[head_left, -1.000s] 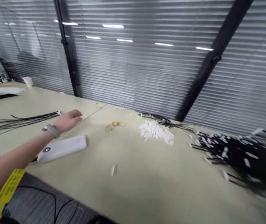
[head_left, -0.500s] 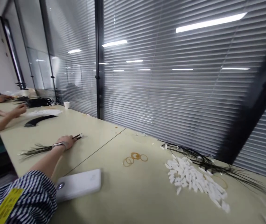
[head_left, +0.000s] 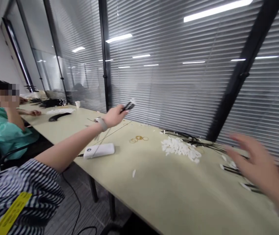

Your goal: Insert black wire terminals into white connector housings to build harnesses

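My left hand [head_left: 115, 116] is closed around a bundle of thin black cables [head_left: 128, 106] with a whitish end, lifted above the table. Part of the bundle trails behind the wrist, blurred. My right hand [head_left: 259, 164], smeared by motion, is over the right side of the table with fingers apart and nothing visible in it. Close to it lie black cables with white tips [head_left: 229, 169]. A heap of small white pieces [head_left: 179, 148] lies left of that hand, with more black cables [head_left: 193, 141] behind it.
A white power bank [head_left: 100, 150] rests near the table's front edge, below my left forearm. Tan rubber bands [head_left: 138, 138] and a single white piece [head_left: 133, 173] lie mid-table. A co-worker in a green top [head_left: 7, 130] sits at left, near a paper cup [head_left: 77, 104]. Blinds line the back.
My left hand has lifted the cable bundle off the table and moved right. My right hand has come into view. The co-worker's arm is raised, and the camera view has shifted.
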`<act>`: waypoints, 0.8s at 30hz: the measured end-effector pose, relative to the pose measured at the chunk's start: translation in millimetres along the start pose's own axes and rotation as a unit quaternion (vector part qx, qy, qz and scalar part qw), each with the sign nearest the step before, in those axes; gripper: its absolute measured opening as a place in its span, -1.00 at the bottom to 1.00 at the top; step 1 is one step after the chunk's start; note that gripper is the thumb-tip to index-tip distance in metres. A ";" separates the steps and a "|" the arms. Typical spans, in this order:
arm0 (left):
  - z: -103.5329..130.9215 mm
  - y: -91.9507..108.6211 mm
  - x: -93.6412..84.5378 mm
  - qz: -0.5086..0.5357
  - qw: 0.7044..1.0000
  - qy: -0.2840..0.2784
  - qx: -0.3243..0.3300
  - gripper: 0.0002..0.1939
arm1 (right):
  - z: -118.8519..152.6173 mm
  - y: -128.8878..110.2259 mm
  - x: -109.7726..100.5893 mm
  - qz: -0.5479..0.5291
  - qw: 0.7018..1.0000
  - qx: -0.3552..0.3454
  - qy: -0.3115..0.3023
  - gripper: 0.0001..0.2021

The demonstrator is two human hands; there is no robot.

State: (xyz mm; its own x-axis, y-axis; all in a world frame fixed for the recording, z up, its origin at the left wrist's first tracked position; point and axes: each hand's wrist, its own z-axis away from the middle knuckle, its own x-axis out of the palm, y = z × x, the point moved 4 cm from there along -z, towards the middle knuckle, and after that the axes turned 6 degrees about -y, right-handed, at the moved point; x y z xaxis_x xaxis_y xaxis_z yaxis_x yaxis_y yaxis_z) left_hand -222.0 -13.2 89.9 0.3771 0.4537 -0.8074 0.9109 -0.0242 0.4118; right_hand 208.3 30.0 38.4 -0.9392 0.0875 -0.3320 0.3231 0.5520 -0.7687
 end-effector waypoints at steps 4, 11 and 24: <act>27.6 103.7 62.4 0.083 0.984 -0.102 0.123 -0.71 | 20.3 -8.2 86.5 -0.131 0.974 0.047 -0.177 -0.61; 38.4 161.6 164.3 0.246 0.925 -0.254 0.135 -0.69 | -3.3 6.4 121.0 -0.332 0.928 0.123 -0.112 -0.65; -34.7 155.7 182.4 0.508 0.808 -0.292 0.062 -0.66 | -61.7 13.4 124.3 -0.403 0.907 0.068 0.104 -0.76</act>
State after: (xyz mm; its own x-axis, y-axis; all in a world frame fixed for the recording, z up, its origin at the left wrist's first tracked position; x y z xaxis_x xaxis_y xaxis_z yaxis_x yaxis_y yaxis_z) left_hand -17.2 96.7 21.4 0.9225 -0.3538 -0.1545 0.0766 -0.2243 0.9715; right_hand 88.8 99.5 20.6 -0.8738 -0.1366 0.4668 -0.4796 0.4006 -0.7807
